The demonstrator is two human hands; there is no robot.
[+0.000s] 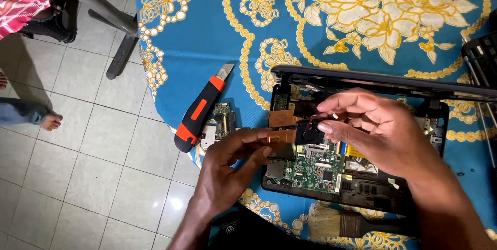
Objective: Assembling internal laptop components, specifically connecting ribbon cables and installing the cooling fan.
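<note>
An opened black laptop base (435, 126) lies on a blue table cloth, its green circuit board (316, 170) bare. Over it I hold a small black cooling fan (309, 133) joined to a copper heat pipe (279, 136). My left hand (233, 164) pinches the copper end from the left. My right hand (373, 123) grips the fan from the right with thumb and fingertips, thin red wires under its fingers. A second copper plate (282, 118) sits just behind.
An orange and black utility knife (199, 115) lies left of the laptop beside a small green board (222, 118). A paint brush (336, 225) rests at the near edge. A black keyboard (481, 56) is at the right. Someone's bare foot (50, 121) stands on the tiled floor.
</note>
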